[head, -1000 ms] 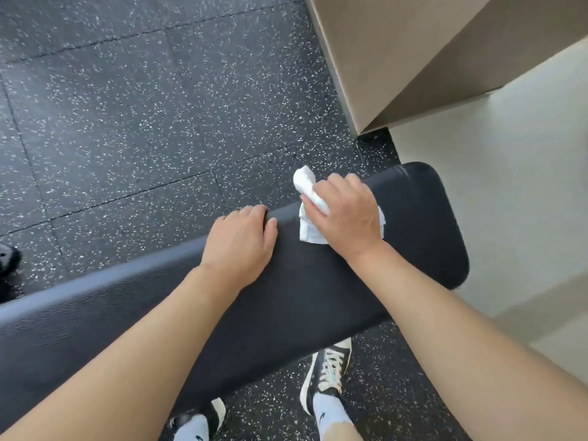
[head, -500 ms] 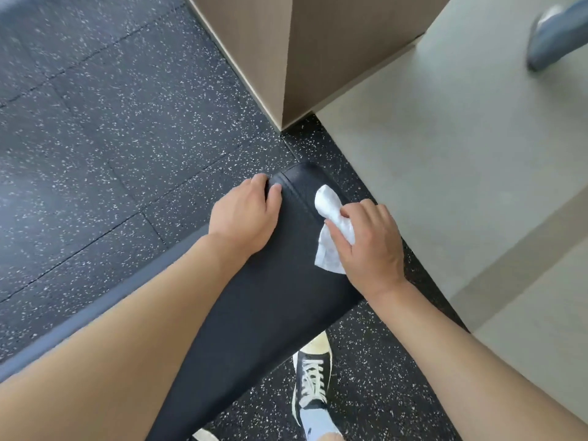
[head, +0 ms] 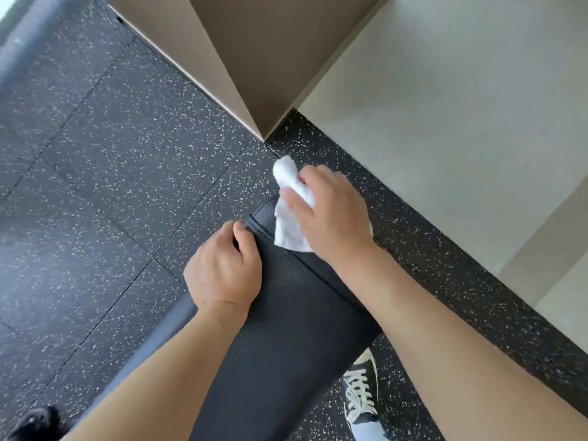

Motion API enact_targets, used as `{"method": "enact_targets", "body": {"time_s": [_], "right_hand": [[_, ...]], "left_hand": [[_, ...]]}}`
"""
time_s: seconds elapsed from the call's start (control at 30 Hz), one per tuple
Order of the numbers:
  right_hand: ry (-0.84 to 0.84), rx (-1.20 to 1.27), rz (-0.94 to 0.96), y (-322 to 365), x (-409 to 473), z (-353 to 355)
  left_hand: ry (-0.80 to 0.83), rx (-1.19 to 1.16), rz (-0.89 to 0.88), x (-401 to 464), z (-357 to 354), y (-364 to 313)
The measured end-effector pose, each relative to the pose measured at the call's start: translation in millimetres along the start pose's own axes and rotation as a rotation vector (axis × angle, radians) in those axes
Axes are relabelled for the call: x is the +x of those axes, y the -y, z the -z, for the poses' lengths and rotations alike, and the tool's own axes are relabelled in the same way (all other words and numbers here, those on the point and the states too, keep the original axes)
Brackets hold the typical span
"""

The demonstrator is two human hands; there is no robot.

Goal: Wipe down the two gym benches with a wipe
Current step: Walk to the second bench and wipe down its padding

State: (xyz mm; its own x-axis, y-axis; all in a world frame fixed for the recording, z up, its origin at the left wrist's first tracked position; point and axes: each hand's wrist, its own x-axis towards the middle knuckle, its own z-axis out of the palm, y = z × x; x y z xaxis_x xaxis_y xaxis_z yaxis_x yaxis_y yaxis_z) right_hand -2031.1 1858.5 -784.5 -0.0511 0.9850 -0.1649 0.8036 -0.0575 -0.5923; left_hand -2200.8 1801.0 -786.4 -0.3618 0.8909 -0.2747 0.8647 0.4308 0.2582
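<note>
One black padded bench point(head: 286, 329) is in view, one white wipe point(head: 291, 224), two hands and one shoe point(head: 361, 396) on the speckled floor point(head: 111, 186). The right hand point(head: 331, 214) grasps the wipe: the crumpled cloth lies under its palm and fingers, on the far end of the bench, and one bunched corner sticks out beyond the fingertips, past the end of the bench. The left hand point(head: 224, 272) is curled over the left edge of the bench, just beside the wipe but apart from it. A beige column point(head: 254, 58) stands beyond the bench end
</note>
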Motion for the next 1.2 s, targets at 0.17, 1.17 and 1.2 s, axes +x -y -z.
{"method": "enact_targets", "body": {"time_s": [0.17,1.17,1.2], "right_hand": [[0.365,-0.055,0.060,29.7,75.6,-29.8],[0.048,0.291,-0.325,-88.1,-141.1,42.1],[0.041,0.276,-0.334,-85.6,-140.5,40.6]], "left_hand": [[-0.010,0.014,-0.019,2.2,-2.1,0.3],[0.031,-0.017,0.010,3.1,-5.7,0.4],[0.018,-0.003,0.010,3.5,-4.2,-0.5]]}}
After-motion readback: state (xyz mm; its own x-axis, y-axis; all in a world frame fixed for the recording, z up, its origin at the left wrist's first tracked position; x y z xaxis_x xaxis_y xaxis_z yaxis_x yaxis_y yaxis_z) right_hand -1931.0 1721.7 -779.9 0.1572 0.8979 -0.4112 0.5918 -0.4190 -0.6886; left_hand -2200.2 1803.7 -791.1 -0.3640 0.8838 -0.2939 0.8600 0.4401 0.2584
